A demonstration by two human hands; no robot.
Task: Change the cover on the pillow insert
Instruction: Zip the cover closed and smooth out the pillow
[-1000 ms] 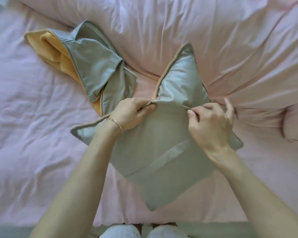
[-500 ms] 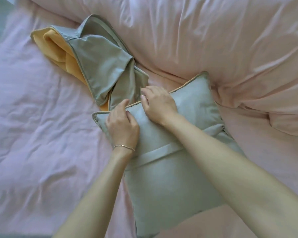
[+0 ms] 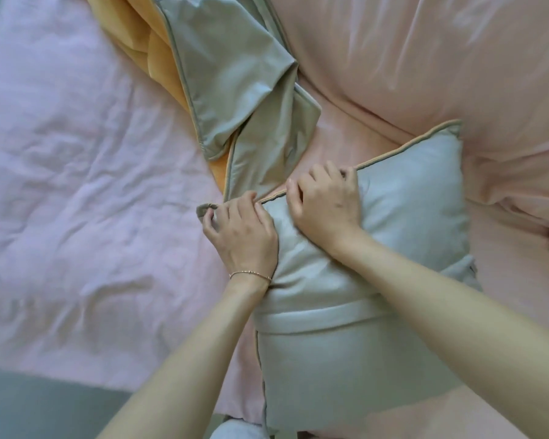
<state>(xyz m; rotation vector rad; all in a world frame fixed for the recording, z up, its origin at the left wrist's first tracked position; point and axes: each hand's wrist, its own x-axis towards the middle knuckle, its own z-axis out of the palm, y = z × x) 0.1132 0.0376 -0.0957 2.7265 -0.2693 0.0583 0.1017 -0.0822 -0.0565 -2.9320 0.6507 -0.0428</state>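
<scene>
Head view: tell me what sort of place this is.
Most likely a bedroom. The person works on a bed spread with a pink sheet, a rumpled pink duvet lies beyond, and both hands fit a grey cushion.

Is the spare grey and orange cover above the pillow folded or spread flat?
Folded. The spare cover lies crumpled on the pink bedding, its grey side doubled over itself and the orange side showing along the left edge.

No readable text, label, brand, number or sign anywhere in view.
</scene>
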